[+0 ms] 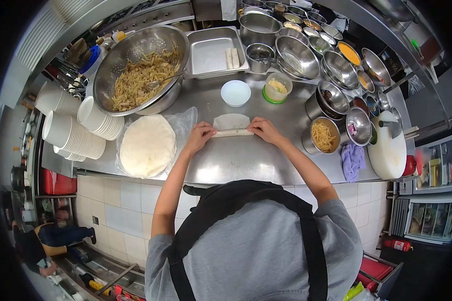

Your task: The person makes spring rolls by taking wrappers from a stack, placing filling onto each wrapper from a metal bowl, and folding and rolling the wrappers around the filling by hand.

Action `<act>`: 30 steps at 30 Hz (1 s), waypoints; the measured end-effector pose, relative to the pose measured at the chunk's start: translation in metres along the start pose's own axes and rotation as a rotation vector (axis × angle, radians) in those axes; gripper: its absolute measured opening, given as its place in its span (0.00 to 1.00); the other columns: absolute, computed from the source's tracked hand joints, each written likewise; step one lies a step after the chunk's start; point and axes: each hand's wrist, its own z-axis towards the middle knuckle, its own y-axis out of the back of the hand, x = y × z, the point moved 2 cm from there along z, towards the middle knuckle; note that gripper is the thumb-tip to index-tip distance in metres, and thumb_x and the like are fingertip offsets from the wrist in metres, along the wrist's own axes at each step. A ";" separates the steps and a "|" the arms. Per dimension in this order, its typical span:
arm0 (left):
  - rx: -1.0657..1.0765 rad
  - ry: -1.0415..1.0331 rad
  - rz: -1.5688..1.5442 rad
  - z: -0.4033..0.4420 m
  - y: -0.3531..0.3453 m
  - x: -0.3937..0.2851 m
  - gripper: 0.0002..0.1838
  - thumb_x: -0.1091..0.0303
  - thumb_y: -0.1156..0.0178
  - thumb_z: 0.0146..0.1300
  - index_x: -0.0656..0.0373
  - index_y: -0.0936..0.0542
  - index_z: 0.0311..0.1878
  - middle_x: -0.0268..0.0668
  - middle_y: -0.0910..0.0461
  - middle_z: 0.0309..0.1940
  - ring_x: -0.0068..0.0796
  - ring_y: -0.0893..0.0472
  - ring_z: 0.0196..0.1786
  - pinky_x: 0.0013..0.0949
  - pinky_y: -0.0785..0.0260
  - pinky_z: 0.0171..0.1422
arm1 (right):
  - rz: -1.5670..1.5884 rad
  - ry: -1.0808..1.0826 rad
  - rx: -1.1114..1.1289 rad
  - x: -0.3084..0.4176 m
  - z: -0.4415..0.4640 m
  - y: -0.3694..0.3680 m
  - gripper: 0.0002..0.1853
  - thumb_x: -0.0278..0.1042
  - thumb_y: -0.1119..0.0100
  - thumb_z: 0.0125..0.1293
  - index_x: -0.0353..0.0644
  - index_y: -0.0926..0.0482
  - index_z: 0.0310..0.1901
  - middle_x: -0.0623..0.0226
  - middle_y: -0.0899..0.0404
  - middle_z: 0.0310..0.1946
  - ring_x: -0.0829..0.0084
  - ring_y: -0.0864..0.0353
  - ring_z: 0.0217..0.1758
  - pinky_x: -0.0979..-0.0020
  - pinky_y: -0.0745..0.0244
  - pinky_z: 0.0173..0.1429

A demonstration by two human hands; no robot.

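A partly rolled wrapper (232,126) lies on the steel counter in front of me, its rolled edge nearest my body and a flat rounded flap beyond it. My left hand (202,136) pinches the left end of the roll, and my right hand (264,129) pinches the right end. Left of my left hand, a stack of round white wrappers (148,145) rests on clear plastic. Beyond the roll stand a small pale bowl (235,93) and a tub of yellow filling (276,86). Finished rolls (232,58) lie in a metal tray (208,52).
A large colander of shredded filling (144,80) with a spoon is at the back left, beside stacked white containers (70,133). Metal bowls and pots (297,56) crowd the right, with shredded yellow food (323,137), a purple cloth (353,161) and a white board (386,148).
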 end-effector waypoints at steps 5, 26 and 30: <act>0.075 0.185 -0.068 0.013 0.001 0.002 0.06 0.66 0.35 0.57 0.55 0.14 0.37 0.32 0.21 0.31 0.32 0.25 0.36 0.33 0.36 0.50 | 0.092 -0.136 -0.001 0.001 0.006 0.001 0.07 0.30 0.38 0.60 0.42 0.18 0.40 0.66 0.24 0.33 0.65 0.26 0.43 0.64 0.32 0.49; -0.088 -0.207 0.776 -0.029 -0.046 -0.069 0.34 0.66 0.37 0.51 0.43 0.30 0.65 0.47 0.30 0.55 0.47 0.34 0.63 0.54 0.44 0.67 | -0.599 0.065 0.012 0.049 -0.011 -0.029 0.12 0.32 0.37 0.51 0.43 0.19 0.38 0.67 0.22 0.41 0.66 0.27 0.49 0.60 0.39 0.57; -0.062 -0.176 0.745 -0.034 -0.045 -0.073 0.34 0.64 0.36 0.53 0.41 0.31 0.66 0.48 0.33 0.58 0.47 0.36 0.66 0.57 0.47 0.69 | -0.569 0.181 -0.225 0.059 0.015 -0.003 0.14 0.32 0.34 0.50 0.44 0.18 0.41 0.70 0.22 0.43 0.65 0.30 0.53 0.58 0.41 0.58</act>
